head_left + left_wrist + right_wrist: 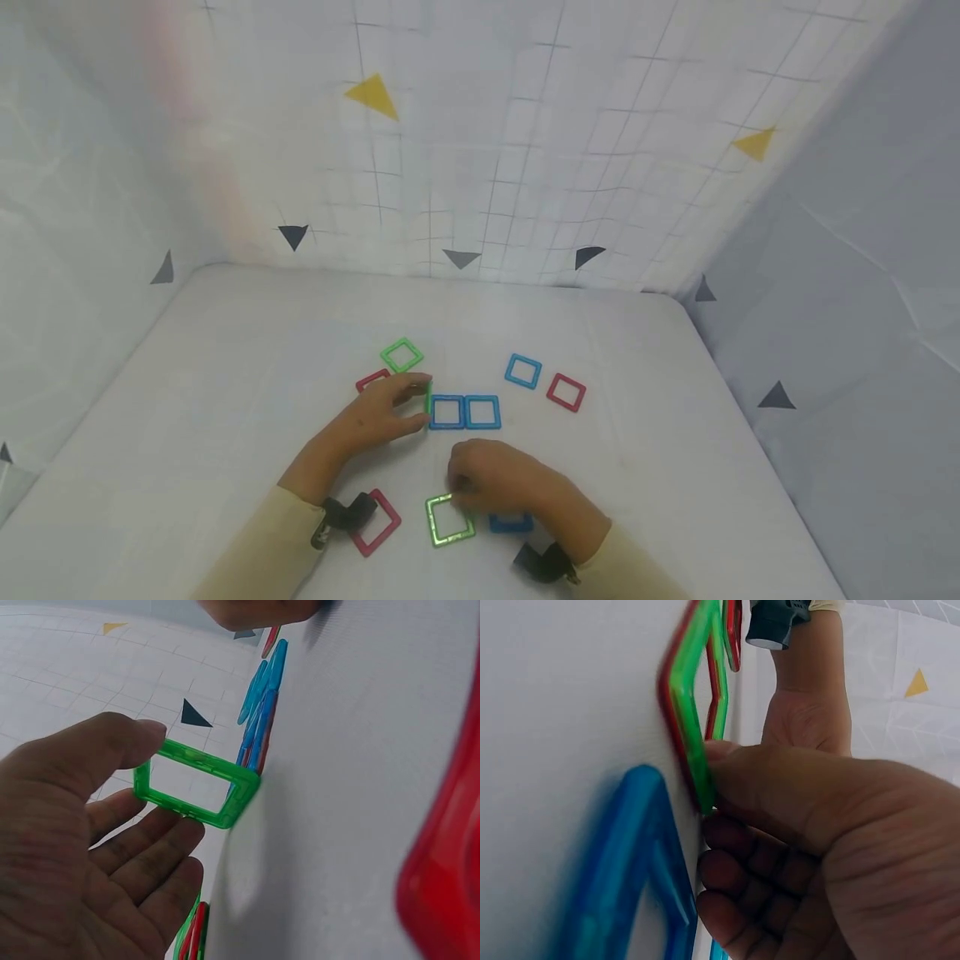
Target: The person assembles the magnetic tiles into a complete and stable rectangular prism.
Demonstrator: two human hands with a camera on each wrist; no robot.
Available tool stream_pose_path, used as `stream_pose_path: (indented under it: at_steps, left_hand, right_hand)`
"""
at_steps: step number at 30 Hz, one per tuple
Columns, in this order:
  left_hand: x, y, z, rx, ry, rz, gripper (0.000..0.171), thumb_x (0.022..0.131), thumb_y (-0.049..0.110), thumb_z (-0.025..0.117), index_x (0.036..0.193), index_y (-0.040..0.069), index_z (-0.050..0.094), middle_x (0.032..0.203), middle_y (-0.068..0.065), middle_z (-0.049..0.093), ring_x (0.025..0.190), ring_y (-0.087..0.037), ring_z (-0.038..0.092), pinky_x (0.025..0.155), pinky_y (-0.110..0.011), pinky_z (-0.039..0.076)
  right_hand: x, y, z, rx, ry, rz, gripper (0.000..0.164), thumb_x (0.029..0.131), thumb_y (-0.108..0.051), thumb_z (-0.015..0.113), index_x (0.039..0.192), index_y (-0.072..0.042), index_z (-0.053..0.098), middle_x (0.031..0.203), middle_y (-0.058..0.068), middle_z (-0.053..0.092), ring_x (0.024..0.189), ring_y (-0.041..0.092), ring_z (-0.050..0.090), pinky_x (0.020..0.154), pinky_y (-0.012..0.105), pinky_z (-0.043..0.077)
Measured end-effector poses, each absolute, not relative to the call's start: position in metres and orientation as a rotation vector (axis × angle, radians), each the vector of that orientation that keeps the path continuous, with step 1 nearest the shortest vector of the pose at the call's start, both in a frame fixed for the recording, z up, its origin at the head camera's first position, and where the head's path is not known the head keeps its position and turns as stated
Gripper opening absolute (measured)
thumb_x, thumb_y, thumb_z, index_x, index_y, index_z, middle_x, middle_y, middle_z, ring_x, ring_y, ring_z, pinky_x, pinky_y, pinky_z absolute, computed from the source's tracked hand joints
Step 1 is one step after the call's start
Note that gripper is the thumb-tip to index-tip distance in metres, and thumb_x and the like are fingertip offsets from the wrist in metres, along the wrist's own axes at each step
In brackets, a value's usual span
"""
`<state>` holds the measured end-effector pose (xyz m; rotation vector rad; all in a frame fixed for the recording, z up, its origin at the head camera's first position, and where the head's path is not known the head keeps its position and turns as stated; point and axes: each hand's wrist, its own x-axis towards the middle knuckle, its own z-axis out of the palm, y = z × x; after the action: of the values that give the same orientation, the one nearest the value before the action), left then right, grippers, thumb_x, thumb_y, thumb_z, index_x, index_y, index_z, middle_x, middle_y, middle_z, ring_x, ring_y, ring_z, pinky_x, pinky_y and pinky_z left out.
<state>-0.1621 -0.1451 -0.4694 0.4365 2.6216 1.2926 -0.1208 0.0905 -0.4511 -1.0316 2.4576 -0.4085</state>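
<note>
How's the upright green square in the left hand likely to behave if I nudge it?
The green square is probably stiff, since its sides look straight under the left hand's pinch. It's likely light for its size, being a thin, open frame. Unsupported, it may tip, because it stands on a narrow edge.

Beige sleeves (262, 543) and two black, stubby wrist devices (350, 511), apparently small cameras.

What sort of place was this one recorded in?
Probably a purpose-made recording booth: a plain white tabletop is enclosed by pale side panels and a white back panel with grid lines, and yellow triangles and dark triangles stand out like markers.
</note>
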Motion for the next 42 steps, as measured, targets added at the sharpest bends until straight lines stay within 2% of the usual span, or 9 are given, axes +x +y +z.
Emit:
stream_pose_path:
  at_steps: [14,22,31,42]
  left_hand:
    - [-0.163,-0.145,-0.47,0.411,2.588,1.311,0.064,0.086,0.031,0.079,0.143,0.021,0.053,0.14,0.005,0.058,0.132,-0.02,0.053,0.107,-0.043,0.046]
    - [-0.164,-0.145,-0.472,0.452,2.568,1.335,0.063,0.087,0.027,0.078,0.143,0.017,0.053,0.14,0.005,0.058,0.132,-0.018,0.053,0.107,-0.039,0.046]
    - [-0.163,-0.145,-0.47,0.419,2.58,1.318,0.062,0.086,0.028,0.078,0.142,0.019,0.053,0.139,0.004,0.059,0.131,-0.018,0.055,0.107,-0.041,0.046]
    - [-0.164,-0.145,-0.469,0.464,2.572,1.347,0.062,0.087,0.027,0.078,0.141,0.014,0.053,0.139,0.002,0.059,0.131,-0.018,0.054,0.107,-0.038,0.046]
  right_hand:
    - [-0.123,0.096,-0.442,-0.865,2.543,-0.527,0.009,0.093,-0.029,0.072,0.101,-0.027,0.073,0.082,-0.02,0.064,0.073,0.0,0.058,0.075,0.019,0.053]
    - [-0.131,0.101,-0.446,-0.868,2.613,-0.598,0.01,0.094,-0.03,0.069,0.103,-0.027,0.072,0.087,-0.02,0.066,0.077,0.0,0.059,0.078,0.021,0.054]
    - [-0.139,0.109,-0.444,-0.798,2.703,-0.662,0.011,0.093,-0.027,0.072,0.104,-0.025,0.073,0.088,-0.018,0.067,0.077,0.002,0.059,0.076,0.02,0.054]
    - [-0.143,0.12,-0.44,-0.75,2.847,-0.687,0.016,0.092,-0.023,0.073,0.108,-0.023,0.073,0.096,-0.015,0.07,0.087,0.003,0.063,0.083,0.025,0.056]
